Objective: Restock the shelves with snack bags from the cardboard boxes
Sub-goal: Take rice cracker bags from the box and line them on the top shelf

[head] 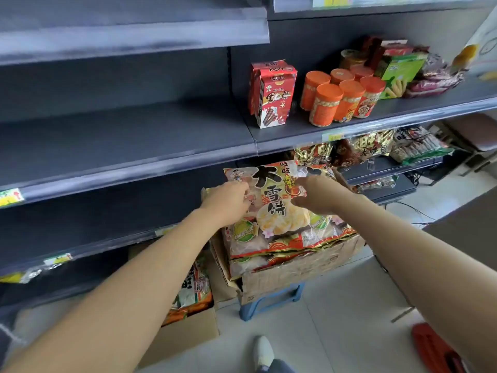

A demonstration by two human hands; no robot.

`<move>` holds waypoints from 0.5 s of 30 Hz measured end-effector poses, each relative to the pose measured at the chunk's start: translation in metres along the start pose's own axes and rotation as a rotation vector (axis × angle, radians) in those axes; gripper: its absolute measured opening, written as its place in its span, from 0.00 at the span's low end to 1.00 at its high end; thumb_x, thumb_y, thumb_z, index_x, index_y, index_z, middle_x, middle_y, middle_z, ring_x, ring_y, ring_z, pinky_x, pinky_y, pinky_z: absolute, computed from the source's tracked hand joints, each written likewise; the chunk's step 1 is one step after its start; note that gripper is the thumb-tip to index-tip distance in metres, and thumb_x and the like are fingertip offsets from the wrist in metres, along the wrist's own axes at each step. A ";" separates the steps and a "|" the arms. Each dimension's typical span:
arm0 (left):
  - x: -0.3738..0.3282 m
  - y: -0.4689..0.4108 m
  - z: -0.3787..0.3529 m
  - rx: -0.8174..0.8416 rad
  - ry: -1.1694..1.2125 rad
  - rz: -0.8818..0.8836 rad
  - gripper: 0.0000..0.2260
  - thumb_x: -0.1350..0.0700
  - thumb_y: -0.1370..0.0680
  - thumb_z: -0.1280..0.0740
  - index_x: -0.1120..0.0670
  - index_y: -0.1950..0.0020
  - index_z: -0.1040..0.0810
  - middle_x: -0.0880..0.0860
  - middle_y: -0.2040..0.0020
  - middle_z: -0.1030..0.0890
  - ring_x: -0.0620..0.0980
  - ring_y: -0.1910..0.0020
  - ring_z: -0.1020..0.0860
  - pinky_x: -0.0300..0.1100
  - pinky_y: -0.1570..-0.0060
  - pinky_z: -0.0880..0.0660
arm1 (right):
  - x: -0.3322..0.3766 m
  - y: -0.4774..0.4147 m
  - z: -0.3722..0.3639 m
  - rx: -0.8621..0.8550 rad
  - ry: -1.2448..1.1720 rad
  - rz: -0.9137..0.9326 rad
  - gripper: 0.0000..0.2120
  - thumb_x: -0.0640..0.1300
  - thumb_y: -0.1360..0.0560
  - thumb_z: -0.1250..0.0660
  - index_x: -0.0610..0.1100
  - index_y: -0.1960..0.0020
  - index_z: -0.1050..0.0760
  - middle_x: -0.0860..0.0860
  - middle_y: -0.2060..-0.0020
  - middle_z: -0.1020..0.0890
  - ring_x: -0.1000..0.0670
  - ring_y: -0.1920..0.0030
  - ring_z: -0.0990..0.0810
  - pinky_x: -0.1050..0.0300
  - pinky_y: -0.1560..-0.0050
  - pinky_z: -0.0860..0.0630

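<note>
**Materials and finishes at a shop shelf**

Matt dark grey metal shelves point(129, 135) with clear glossy plastic edge strips. A shiny, crinkled plastic snack bag point(282, 211) lies in a rough brown cardboard box point(301, 270). Jars point(326, 103) have smooth orange plastic lids. Pale floor tiles point(336, 313) look smooth.

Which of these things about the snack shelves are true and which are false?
1. Both hands are on the big rice cracker bag. True: left hand, right hand.
2. That bag lies on top of a cardboard box. True.
3. The orange-lidded jars stand on the floor. False: they stand on a shelf.
4. The box rests on a red stool. False: a blue stool shows beneath it.
5. The red cartons stand left of the jars. True.
</note>
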State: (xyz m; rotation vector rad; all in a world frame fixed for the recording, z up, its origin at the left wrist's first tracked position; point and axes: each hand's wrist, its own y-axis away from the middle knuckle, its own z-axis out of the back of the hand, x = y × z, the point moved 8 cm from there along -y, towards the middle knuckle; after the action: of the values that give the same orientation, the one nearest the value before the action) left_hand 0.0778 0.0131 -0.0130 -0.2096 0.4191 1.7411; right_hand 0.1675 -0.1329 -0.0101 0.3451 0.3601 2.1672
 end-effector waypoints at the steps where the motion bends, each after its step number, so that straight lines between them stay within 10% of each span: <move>1: 0.004 -0.006 -0.009 0.035 -0.003 0.052 0.10 0.53 0.20 0.39 0.55 0.42 0.25 0.54 0.48 0.22 0.53 0.52 0.23 0.50 0.50 0.25 | -0.003 -0.008 -0.007 0.039 -0.010 -0.013 0.26 0.53 0.21 0.39 0.42 0.27 0.37 0.42 0.33 0.27 0.40 0.36 0.26 0.49 0.42 0.26; 10: 0.040 -0.029 -0.065 0.228 0.494 0.532 0.42 0.45 0.24 0.32 0.57 0.22 0.55 0.57 0.25 0.37 0.57 0.30 0.32 0.47 0.35 0.32 | -0.026 -0.055 -0.054 0.204 -0.342 -0.173 0.43 0.58 0.25 0.35 0.44 0.22 0.57 0.37 0.30 0.32 0.38 0.39 0.25 0.44 0.41 0.24; 15: 0.049 -0.029 -0.071 0.178 0.832 0.646 0.26 0.54 0.27 0.26 0.57 0.32 0.31 0.55 0.36 0.24 0.53 0.41 0.25 0.45 0.44 0.28 | -0.024 -0.057 -0.052 0.185 -0.522 -0.234 0.51 0.52 0.27 0.30 0.47 0.23 0.66 0.39 0.26 0.37 0.37 0.33 0.30 0.42 0.40 0.25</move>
State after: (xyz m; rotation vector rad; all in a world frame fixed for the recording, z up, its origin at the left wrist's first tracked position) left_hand 0.0896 0.0351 -0.1011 -0.7405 1.3579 2.1698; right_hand 0.2038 -0.1269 -0.0817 0.9028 0.2850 1.7397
